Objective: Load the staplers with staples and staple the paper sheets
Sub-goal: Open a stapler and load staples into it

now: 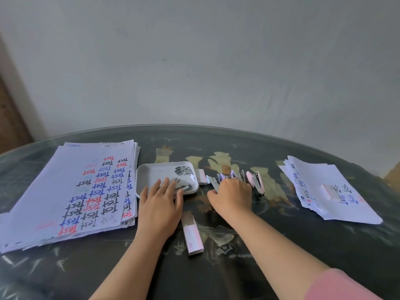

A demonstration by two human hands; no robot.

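A white tray (151,169) in the middle of the table holds several grey staple strips (184,172). My left hand (161,200) lies flat over the tray's near edge, fingers spread and touching the strips. To the right stands a row of small staplers, purple (234,174) and pink (257,181), hinged up. My right hand (230,194) is curled over the purple ones; what its fingers grip is hidden. A big stack of paper sheets (71,195) with "Test" written on them lies at the left.
An open pink staple box (191,232) lies between my forearms. Another small pink box (202,176) sits right of the tray. A smaller paper stack (337,191) at the right carries a pink box (330,191). The table's far curved edge (194,125) meets a grey wall.
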